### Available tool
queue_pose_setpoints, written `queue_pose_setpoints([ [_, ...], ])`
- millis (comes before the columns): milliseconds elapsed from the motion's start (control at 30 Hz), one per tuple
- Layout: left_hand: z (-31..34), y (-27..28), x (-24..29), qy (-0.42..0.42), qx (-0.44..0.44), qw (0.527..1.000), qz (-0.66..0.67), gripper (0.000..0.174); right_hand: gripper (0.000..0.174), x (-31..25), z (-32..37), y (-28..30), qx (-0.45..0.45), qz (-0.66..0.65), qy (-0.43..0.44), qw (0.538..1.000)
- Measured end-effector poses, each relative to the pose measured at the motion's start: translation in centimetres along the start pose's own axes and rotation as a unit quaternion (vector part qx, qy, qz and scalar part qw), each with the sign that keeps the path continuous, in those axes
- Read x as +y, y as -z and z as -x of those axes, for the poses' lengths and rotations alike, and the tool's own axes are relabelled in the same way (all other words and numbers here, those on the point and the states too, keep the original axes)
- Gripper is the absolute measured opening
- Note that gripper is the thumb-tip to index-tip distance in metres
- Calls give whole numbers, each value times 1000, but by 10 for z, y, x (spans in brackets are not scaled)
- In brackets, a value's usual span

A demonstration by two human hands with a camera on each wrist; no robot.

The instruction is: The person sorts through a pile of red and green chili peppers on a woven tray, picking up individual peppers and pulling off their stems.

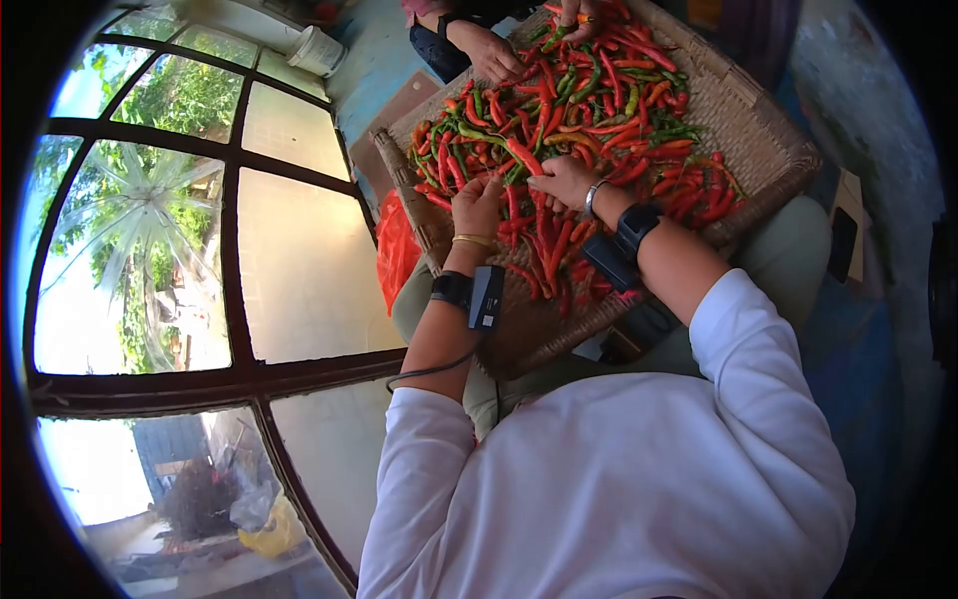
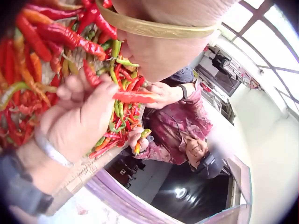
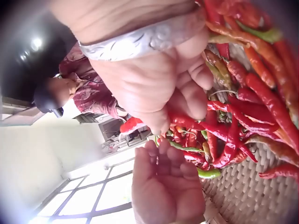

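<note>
My right hand, with a silver bracelet, pinches a red chili pepper between thumb and fingers. The pepper points away from me, over the heap. Close on its left is my left hand, wearing a gold bangle. In the right wrist view the left palm faces the camera, its fingers bent towards the right hand. I cannot tell whether the left fingertips hold anything. Beneath both hands, red, orange and green chili peppers lie heaped on a shallow woven tray.
Across the tray sits another person in a patterned top, one hand on the peppers and the other holding a pepper. A red plastic bag is left of the tray, beside the framed window. A white bucket stands farther back.
</note>
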State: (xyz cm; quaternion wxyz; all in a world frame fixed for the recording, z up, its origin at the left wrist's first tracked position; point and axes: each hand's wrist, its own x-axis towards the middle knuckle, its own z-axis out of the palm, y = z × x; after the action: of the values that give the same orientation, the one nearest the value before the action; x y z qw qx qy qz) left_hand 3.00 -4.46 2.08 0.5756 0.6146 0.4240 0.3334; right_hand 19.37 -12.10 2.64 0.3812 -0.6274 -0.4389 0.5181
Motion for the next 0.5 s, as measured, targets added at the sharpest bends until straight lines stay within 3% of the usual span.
queue_pose_setpoints([
  [33,-5,11,-12,0,1,1000,0,16,29,3,-4,3,-1,0,0,1000],
  [100,-13,27,-27,-19,-53,957,-286,19,35,13,-13,7,-13,22,-5,1000],
  [133,3,17,3,6,-63,931,-361,24,38,15,-14,6,-11,19,0,1000],
  [167,6,18,5,7,-67,931,-358,24,38,17,-16,5,-9,19,-4,1000],
  [233,1,19,5,-56,-127,872,-469,25,39,12,-12,4,-5,46,-13,999],
  [267,-5,17,5,-58,-133,874,-463,25,38,9,-8,3,4,31,-22,999],
  [333,-10,14,3,-46,-173,811,-557,27,35,9,-5,3,5,21,-37,999],
  [367,-13,12,2,-47,-177,816,-549,27,33,9,-5,2,3,5,-44,999],
  [433,-22,7,5,-35,-198,768,-609,31,28,9,-4,1,13,17,-51,998],
  [500,-26,4,8,-51,-198,765,-610,30,23,13,-7,0,23,31,-60,997],
])
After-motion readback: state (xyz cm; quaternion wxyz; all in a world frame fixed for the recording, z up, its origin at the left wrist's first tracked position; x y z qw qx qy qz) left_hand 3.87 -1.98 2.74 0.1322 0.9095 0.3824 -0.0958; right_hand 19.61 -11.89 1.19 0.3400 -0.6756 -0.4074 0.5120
